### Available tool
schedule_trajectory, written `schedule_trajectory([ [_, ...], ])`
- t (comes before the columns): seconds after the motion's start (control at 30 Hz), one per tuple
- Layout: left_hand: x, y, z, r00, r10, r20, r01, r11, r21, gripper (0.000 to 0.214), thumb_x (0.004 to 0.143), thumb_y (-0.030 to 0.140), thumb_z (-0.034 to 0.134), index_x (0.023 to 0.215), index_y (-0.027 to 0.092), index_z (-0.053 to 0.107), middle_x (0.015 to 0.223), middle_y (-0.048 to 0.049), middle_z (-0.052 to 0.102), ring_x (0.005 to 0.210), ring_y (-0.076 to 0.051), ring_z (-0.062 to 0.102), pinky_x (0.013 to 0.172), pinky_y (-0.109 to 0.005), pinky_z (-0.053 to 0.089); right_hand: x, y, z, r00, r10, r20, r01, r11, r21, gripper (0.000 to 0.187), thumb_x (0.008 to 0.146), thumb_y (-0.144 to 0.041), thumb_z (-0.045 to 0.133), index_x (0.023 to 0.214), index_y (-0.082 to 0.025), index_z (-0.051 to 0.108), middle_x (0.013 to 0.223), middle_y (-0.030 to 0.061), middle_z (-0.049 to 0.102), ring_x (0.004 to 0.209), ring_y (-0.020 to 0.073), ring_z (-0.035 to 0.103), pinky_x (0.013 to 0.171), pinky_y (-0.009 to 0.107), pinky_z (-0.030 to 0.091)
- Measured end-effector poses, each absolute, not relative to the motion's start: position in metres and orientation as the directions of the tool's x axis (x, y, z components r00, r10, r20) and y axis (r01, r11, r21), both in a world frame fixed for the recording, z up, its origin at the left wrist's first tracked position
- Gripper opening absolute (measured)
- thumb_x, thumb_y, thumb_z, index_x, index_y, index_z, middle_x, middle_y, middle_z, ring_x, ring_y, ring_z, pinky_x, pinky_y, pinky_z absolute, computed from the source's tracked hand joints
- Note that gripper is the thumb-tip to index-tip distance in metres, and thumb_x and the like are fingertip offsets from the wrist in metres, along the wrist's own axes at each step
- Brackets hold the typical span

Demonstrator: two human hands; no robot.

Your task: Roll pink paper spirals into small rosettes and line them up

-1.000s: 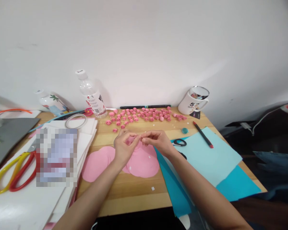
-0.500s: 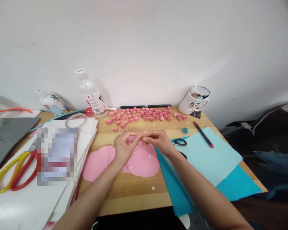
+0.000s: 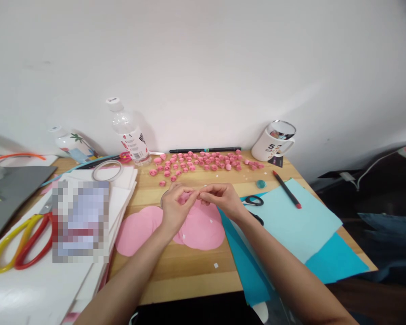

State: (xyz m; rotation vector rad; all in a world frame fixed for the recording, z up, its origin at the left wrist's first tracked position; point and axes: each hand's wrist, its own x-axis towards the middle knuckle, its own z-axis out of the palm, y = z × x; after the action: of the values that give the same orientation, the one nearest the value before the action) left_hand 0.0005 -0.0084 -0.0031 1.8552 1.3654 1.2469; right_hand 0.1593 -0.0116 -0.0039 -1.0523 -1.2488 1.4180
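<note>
My left hand [image 3: 175, 206] and my right hand [image 3: 222, 197] meet above the wooden table [image 3: 189, 280], fingertips pinched together on a small pink paper piece [image 3: 186, 197] that is mostly hidden between them. Below the hands lie overlapping pink paper circles [image 3: 196, 228]. Behind them, near the wall, is a scatter of several small rolled pink paper pieces [image 3: 203, 162].
Light blue and darker blue paper sheets [image 3: 291, 221] lie right with black scissors [image 3: 254, 201], a red pen [image 3: 287, 190] and a white mug [image 3: 274, 142]. Left are white sheets [image 3: 115, 198], red and yellow scissors [image 3: 16, 246], a tape ring [image 3: 106, 170] and two bottles [image 3: 128, 133].
Hardly anything has moved; the fingers shift slightly on the small pink piece while both hands stay in place.
</note>
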Motion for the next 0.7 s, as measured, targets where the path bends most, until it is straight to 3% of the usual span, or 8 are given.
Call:
schedule_trajectory([
  [0.3,-0.0002,-0.0068,-0.0043,0.067,0.92,0.385,0.444,-0.374,0.814,0.014,0.075,0.029,0.062,0.065,0.02,0.064,0.066,0.0002,0.065,0.069,-0.015,0.057,0.068,-0.026,0.043,0.161,-0.0107,-0.0038,-0.22,0.975,0.014,-0.092,-0.006,-0.996,0.018,0.07,-0.034,0.069,0.076,-0.018,0.072,0.063,0.001,0.065,0.055,0.0097,0.055,0.055,0.024,0.046],
  [0.7,0.0005,-0.0079,-0.0039,0.061,0.929,0.364,0.45,-0.352,0.821,0.015,0.074,0.031,0.062,0.065,0.019,0.064,0.066,-0.0004,0.065,0.067,-0.015,0.058,0.065,-0.026,0.043,0.1599,-0.0111,-0.0059,-0.18,0.984,-0.006,-0.107,-0.026,-0.994,0.017,0.064,-0.031,0.074,0.074,-0.018,0.073,0.058,-0.0003,0.065,0.052,0.0093,0.054,0.054,0.024,0.046],
])
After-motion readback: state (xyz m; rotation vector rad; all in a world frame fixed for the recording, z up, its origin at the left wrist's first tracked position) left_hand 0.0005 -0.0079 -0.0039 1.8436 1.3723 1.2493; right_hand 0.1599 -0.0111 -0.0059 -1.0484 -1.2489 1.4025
